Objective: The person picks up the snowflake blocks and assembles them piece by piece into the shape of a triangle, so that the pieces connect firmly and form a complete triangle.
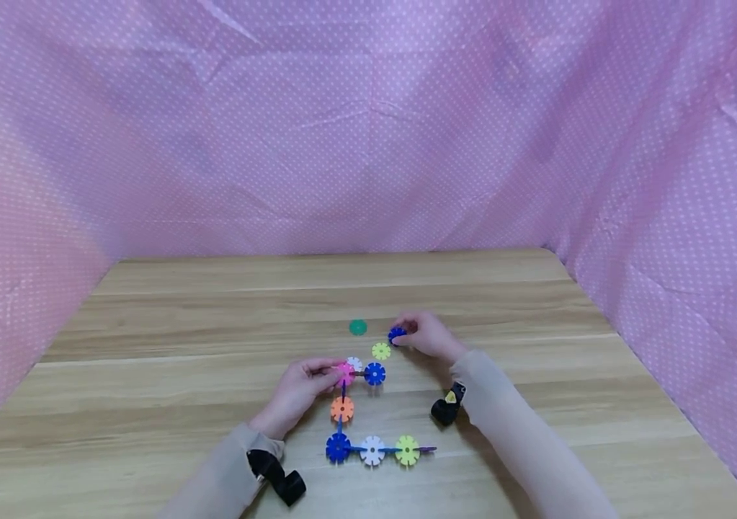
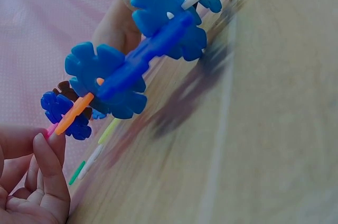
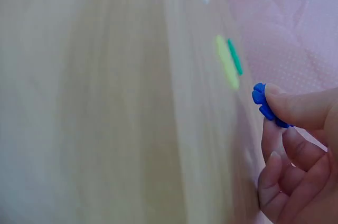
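My left hand point(image 1: 300, 393) pinches a pink notched disc point(image 1: 346, 373), part of a linked chain of plastic snowflake discs. From the pink disc the chain runs right to a blue disc point(image 1: 375, 373) and down through an orange disc point(image 1: 342, 409) to a darker blue disc point(image 1: 338, 448). Along the bottom it continues with a white disc point(image 1: 372, 450), a yellow-green disc point(image 1: 407, 450) and a purple disc point(image 1: 429, 450) seen edge-on. In the right wrist view my right hand point(image 3: 301, 145) pinches a loose blue disc point(image 3: 266, 105) between thumb and fingers.
Near the hands, a green disc point(image 1: 358, 327), a yellow-green disc point(image 1: 381, 351) and a white disc point(image 1: 354, 362) lie loose on the wooden table point(image 1: 212, 310). Pink dotted cloth point(image 1: 368, 144) hangs behind and beside the table. Each wrist wears a black strap.
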### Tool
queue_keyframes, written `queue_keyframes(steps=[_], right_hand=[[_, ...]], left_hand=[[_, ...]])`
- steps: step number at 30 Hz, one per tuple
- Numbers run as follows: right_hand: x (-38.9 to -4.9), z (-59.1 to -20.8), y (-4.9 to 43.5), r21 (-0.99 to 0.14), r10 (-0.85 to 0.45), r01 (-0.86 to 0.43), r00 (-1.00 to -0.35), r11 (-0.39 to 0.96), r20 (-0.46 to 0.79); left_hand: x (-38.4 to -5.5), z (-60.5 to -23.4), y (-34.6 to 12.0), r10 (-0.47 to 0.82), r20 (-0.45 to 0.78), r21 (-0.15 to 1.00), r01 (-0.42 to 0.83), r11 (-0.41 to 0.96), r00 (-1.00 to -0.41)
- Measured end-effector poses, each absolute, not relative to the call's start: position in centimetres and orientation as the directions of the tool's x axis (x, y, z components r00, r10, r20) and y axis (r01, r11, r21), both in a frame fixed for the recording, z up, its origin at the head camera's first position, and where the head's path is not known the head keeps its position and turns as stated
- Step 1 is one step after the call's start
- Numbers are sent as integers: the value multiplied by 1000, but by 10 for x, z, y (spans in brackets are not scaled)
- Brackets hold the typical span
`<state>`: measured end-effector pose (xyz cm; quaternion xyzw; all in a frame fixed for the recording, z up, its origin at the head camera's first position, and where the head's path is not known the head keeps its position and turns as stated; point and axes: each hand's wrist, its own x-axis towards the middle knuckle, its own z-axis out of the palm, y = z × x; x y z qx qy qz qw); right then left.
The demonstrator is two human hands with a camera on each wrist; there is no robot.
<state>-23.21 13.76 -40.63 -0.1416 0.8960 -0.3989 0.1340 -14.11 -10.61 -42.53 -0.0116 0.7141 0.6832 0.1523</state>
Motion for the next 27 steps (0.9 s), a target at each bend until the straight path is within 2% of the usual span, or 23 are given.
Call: queue_keyframes(steps=[10, 14, 20, 27], right_hand=[[-214, -403, 143, -881, -366, -63, -921, 469, -129], [-207, -401, 143, -898, -360, -40, -923, 438, -134], [-197, -402, 143, -897, -403, -95, -910, 432, -98], [-193, -408, 141, -934, -431, -19, -891, 356, -146]], left_hand=[[-140, -425, -104, 194, -230, 973, -221, 65, -954], [-141, -425, -104, 186, -227, 973, -216, 77, -956], [-142, -426, -105, 180, -222, 974, -210, 83, -958], [-142, -426, -105, 175, -226, 974, -217, 69, -958]])
